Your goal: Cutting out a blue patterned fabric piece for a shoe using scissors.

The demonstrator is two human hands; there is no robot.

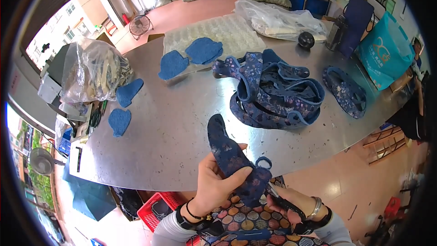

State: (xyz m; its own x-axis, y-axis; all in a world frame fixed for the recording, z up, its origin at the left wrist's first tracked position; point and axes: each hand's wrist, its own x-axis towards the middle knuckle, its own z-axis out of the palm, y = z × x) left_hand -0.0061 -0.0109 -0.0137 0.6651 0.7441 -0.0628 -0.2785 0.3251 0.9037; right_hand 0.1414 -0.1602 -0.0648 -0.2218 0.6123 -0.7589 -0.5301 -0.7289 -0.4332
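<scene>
My left hand (215, 181) pinches a navy floral fabric shoe upper (227, 150) between thumb and fingers, above the near table edge. A small loop of blue edging stands out at its right side. At its lower right end, my right hand (300, 197) grips small black-handled scissors (291, 206), their metal tip close to the fabric; part of the blades is hidden. Beyond my hands, a heap of matching floral uppers (293, 102) with blue edging lies on the metal table (154, 146). Another floral upper (334, 79) lies apart on the right.
Blue fabric pieces (173, 65) rest on a clear plastic sheet; more blue pieces (119, 122) lie left, beside a plastic bag (95, 70). At the right stand a black knob (306, 40), a dark bottle (336, 34) and a teal bag (384, 52). Below is a red crate (150, 212).
</scene>
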